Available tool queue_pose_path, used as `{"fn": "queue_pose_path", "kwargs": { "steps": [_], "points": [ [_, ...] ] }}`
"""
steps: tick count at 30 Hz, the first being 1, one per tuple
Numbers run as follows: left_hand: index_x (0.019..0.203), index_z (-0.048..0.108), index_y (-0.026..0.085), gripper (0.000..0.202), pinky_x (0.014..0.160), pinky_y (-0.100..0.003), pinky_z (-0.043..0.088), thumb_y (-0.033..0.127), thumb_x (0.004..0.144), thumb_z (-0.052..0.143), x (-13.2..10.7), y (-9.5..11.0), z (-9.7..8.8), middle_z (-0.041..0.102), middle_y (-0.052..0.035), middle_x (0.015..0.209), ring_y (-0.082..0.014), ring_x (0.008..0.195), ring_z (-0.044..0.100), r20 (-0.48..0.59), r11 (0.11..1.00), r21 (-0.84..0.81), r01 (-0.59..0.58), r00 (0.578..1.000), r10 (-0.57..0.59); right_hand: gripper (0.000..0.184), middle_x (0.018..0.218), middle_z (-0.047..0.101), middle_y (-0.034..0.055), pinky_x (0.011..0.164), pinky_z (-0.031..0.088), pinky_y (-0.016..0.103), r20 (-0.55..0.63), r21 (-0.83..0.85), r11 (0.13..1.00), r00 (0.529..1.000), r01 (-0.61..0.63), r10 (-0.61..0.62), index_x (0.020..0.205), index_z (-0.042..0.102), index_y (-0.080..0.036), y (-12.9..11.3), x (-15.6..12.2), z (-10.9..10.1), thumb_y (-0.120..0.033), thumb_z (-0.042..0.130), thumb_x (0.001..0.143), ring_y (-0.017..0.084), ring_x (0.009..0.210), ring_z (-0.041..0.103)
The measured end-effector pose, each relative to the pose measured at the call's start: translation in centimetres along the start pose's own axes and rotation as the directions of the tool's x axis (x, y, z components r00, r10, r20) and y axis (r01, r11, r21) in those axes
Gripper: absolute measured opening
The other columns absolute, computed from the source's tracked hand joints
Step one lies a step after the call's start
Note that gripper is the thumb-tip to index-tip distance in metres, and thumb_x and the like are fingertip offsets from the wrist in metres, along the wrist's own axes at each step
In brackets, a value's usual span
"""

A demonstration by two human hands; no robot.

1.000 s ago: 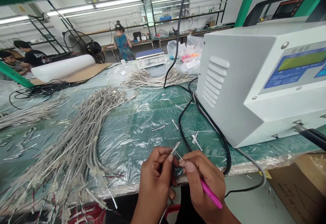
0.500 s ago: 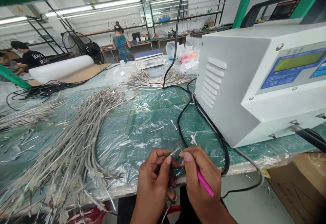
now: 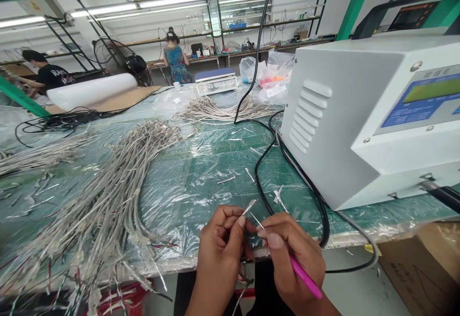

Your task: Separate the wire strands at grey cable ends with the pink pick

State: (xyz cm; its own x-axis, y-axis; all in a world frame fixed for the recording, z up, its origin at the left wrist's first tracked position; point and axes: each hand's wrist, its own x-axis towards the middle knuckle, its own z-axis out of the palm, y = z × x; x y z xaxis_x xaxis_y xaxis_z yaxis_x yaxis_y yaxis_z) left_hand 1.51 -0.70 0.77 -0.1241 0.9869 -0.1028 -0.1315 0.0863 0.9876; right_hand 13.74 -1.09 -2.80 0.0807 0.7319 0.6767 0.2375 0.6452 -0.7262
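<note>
My left hand (image 3: 223, 241) is closed, pinching a thin silvery cable (image 3: 248, 207) between thumb and forefinger so that its frayed-looking end sticks up. A length of cord hangs below the hands, over my lap. My right hand (image 3: 296, 249) is closed around a pink-handled needle pick (image 3: 305, 277). Its thin metal shaft points up and left, with the tip close beside the cable end; whether they touch I cannot tell. Left of the hands lies a large bundle of grey cables (image 3: 118, 181), with stripped coloured wire ends toward the front edge.
A white machine (image 3: 334, 100) with a display stands on the right, black cables (image 3: 258, 177) trailing from it. Silvery scraps (image 3: 278, 195) lie on the plastic-covered green table (image 3: 201, 172). Another cable bundle (image 3: 204, 110) is behind. Other people sit and stand farther back.
My right hand has moved down and right, away from the left, and the pick's metal shaft now shows. The left hand still pinches the cable; the view has shifted slightly.
</note>
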Motion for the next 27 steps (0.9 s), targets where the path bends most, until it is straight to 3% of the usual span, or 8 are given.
{"fn": "queue_pose_path", "kwargs": {
  "steps": [13, 27],
  "points": [
    [0.088, 0.06, 0.018, 0.02, 0.04, -0.017, 0.043, 0.034, 0.083, 0.069, -0.3, 0.5, 0.5, 0.065, 0.0019, 0.067, -0.0071, 0.042, 0.05, -0.036, 0.998, 0.009, 0.058, 0.998, -0.058, 0.02, 0.076, 0.063, 0.0043, 0.062, 0.05, 0.026, 0.039, -0.002, 1.0, 0.999, 0.013, -0.013, 0.083, 0.061, -0.016, -0.7, 1.0, 0.1, -0.006, 0.047, 0.091, 0.015, 0.072, 0.062],
    [0.089, 0.06, 0.017, 0.022, 0.038, -0.015, 0.043, 0.036, 0.082, 0.07, -0.3, 0.4, 0.6, 0.066, 0.001, 0.068, -0.007, 0.042, 0.053, -0.041, 0.997, 0.049, 0.056, 0.998, -0.054, 0.023, 0.077, 0.061, 0.0025, 0.061, 0.047, 0.024, -0.044, -0.082, 0.993, 0.995, -0.09, 0.086, 0.082, 0.06, -0.017, -0.8, 1.0, 0.8, -0.008, 0.045, 0.096, 0.012, 0.068, 0.059]
  ]
}}
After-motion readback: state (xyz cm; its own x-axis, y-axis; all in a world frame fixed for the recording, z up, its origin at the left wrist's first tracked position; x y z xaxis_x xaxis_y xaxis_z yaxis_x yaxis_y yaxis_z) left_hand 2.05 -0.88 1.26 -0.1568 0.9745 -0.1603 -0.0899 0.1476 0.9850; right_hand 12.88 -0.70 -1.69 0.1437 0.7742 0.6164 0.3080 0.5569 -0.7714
